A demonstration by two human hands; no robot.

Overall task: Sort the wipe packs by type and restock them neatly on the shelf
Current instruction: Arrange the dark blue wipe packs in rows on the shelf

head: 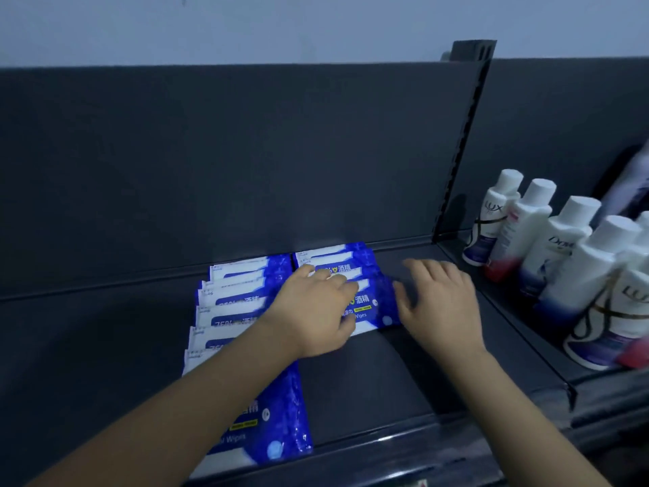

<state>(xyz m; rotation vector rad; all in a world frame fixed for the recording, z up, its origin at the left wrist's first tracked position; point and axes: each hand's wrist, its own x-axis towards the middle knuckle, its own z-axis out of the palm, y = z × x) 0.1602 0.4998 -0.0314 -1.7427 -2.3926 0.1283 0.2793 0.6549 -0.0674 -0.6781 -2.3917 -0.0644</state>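
Blue-and-white wipe packs lie in two overlapping rows on the dark shelf (404,374). The left row (238,297) runs from the back panel to the front edge, partly hidden under my left forearm. The right row (337,265) is shorter and sits at the back. My left hand (312,311) rests flat on the right row's front pack (368,311), with the thumb at its near edge. My right hand (439,297) is at that pack's right edge, fingers spread and blurred; whether it touches the pack is unclear.
White shampoo bottles (562,254) stand in rows on the neighbouring shelf section to the right, behind a black slotted upright (463,145). A dark back panel (210,163) closes the shelf. Bare shelf surface lies left of the packs and in front of the right row.
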